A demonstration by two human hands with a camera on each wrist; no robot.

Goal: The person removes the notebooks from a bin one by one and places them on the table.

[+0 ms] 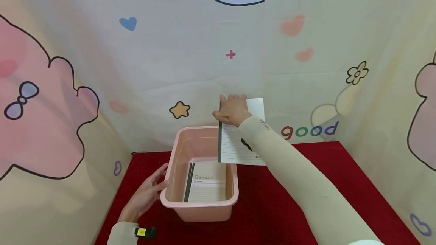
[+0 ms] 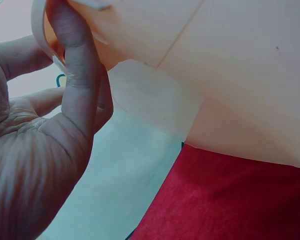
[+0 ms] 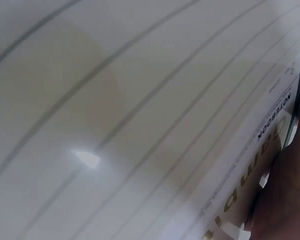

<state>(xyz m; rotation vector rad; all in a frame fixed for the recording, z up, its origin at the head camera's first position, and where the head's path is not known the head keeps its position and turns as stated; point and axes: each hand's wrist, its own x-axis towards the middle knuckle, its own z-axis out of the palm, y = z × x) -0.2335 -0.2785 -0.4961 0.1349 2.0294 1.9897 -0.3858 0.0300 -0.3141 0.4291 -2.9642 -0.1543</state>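
Note:
A pale pink plastic basin (image 1: 203,211) stands on the red cloth. My left hand (image 1: 146,194) is at its left side, thumb and fingers pinching the rim (image 2: 39,25). Inside the basin lie notebooks marked "Gambit" (image 1: 207,184), dark-spined; two spines show side by side. My right hand (image 1: 234,110) grips another notebook (image 1: 238,144) near its top and holds it upright, partly in front of the basin's back right corner. In the right wrist view, the lined cover (image 3: 140,125) with "NOTEBOOK" lettering fills most of the picture. My right forearm hides part of this notebook.
The red cloth (image 1: 272,207) covers the table and extends right of the basin. A printed fabric backdrop (image 1: 204,67) rises close behind and on both sides. A black band with a yellow label (image 1: 141,232) is on the left wrist.

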